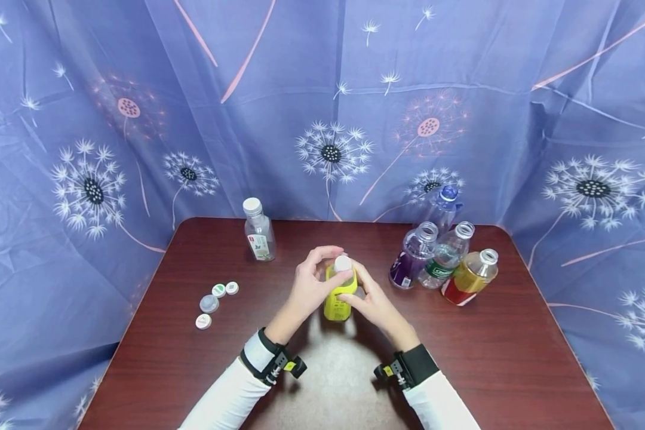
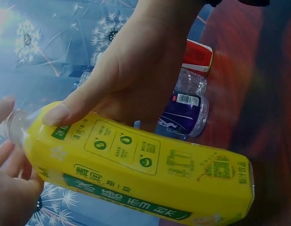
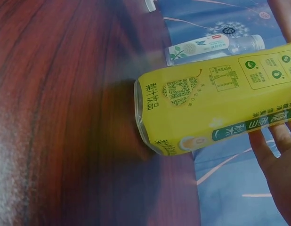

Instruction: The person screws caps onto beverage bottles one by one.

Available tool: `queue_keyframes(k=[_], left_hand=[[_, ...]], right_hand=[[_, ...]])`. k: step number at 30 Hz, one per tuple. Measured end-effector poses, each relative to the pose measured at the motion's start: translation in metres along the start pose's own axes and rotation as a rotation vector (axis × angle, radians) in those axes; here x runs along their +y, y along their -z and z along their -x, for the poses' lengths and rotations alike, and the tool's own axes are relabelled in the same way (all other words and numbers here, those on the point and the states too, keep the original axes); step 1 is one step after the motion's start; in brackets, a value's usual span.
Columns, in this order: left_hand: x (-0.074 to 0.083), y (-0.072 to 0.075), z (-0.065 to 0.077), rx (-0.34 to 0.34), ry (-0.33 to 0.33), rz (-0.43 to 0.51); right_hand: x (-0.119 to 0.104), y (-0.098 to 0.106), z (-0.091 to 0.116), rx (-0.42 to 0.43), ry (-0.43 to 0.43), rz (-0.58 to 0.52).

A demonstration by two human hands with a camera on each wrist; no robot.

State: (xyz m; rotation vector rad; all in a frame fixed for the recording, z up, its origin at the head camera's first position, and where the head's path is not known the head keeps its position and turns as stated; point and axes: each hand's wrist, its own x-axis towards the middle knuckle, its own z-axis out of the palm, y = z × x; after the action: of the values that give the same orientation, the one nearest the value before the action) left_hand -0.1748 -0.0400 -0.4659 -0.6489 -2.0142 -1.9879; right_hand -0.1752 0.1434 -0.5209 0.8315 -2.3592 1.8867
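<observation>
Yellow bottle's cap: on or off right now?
On: a white cap tops the yellow bottle in the head view; how tight, I cannot tell.

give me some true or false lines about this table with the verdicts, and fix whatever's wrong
1. The left hand and the right hand are both at the yellow bottle. True.
2. Seven loose caps lie on the table. False: four loose caps lie there.
3. The purple-labelled bottle has no cap on. True.
4. The clear bottle at the back left is uncapped. False: a white cap sits on it.
5. In the head view, the red-and-gold bottle is right of the yellow bottle. True.
</observation>
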Motion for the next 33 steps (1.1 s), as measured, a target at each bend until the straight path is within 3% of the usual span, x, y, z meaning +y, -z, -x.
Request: queue_keyframes(k=[6,23,29,33], left_hand=[[-0.005,0.001,-0.002,0.002,-0.063,-0.086],[-0.015,0.016,-0.016,-0.281,0.005,0.145],[-0.015,0.014,-0.013,-0.235,0.049,0.19],[-0.01,0.01,-0.011,-0.163,0.018,0.119]], right_hand=[[-0.001,0.001,0.001,-0.019,-0.029,-0.01],[-0.001,0.003,0.002,-0.029,-0.063,-0.023],[-0.001,0.003,0.001,-0.026,-0.038,-0.018],[0.0,0.003,0.0,-0.018,-0.007,-0.01]])
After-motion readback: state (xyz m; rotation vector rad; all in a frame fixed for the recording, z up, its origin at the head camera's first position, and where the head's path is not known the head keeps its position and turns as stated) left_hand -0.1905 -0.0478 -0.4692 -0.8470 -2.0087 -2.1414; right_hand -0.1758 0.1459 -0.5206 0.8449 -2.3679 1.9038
